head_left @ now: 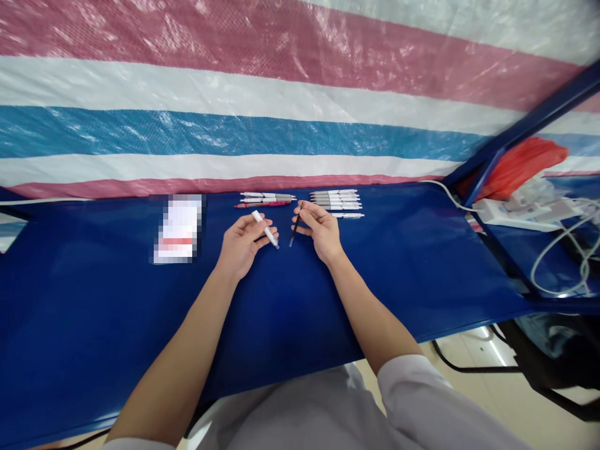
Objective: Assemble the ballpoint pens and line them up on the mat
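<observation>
Pinching: left hand (239, 245), white pen barrel (265, 229); right hand (324, 235), apparently a black refill (295, 227), outside it

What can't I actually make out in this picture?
In the head view:
White item: its identity, masked by pixel blocks.
White barrel in the left hand: any lettering, too small.
Dark rod: tip details, too small.
White cable: one end, cut off by the left edge.

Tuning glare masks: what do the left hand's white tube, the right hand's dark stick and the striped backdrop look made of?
White tube: likely smooth plastic; even white body, clear-looking tip.
Dark stick: probably plastic, with a paler, translucent-looking lower end; too small to be sure.
Striped backdrop: glossy, apparently woven plastic sheet, by its crinkles, fine mesh and glints.
</observation>
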Motion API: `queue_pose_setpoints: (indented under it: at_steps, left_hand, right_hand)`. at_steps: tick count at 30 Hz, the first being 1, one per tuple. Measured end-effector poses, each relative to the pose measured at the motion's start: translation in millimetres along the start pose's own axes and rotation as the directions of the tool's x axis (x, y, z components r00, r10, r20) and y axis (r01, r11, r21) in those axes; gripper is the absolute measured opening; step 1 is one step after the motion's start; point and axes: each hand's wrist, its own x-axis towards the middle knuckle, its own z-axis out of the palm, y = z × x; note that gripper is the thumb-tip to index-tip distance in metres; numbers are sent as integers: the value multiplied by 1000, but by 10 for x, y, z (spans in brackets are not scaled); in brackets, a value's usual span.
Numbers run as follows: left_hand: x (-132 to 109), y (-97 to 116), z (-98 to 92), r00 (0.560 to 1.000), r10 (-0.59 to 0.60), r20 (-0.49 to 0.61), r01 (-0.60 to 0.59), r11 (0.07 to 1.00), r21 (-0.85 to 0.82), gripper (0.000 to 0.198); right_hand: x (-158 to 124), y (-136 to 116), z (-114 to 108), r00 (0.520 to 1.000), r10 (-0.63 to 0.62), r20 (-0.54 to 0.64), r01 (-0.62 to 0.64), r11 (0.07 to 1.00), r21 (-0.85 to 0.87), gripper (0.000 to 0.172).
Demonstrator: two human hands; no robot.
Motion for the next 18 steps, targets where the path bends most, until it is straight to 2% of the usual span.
queue_pose_setpoints:
  at_steps: [9, 18]
  left_hand:
    - [30, -37, -18, 998, 60, 12, -60, 998, 20, 33]
    - [-1, -58, 17, 986, 158, 57, -163, 982, 96, 32]
  right_hand:
    - [-4, -12, 17, 1000, -6, 10, 6, 1000, 14, 32]
    - [-6, -23, -26, 999, -24, -46, 24, 1000, 14, 33]
